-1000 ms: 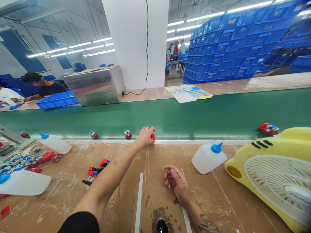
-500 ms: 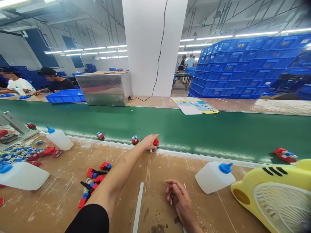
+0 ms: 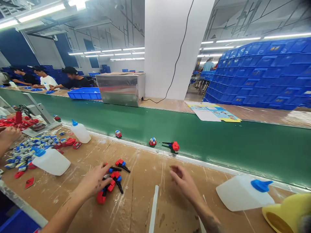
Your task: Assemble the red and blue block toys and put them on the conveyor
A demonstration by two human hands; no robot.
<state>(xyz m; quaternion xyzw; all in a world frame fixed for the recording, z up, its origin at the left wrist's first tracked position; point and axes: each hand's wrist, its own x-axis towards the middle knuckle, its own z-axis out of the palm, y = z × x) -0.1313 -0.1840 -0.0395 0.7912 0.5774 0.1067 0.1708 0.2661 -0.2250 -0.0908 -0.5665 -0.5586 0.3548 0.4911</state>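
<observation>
One brown tabletop (image 3: 139,191) fronts the green belt (image 3: 136,119): left hand (image 3: 93,181) spread over red-black parts (image 3: 115,175), right hand (image 3: 184,179) loosely parted; blue crates (image 3: 262,72) rise beyond the belt.

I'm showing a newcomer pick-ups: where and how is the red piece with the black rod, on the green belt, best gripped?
Probably by its chunky red block, from above on the near side. The block lies close to the near edge of the green belt and offers more to pinch than the thin black rod, which sticks out to the left.
</observation>
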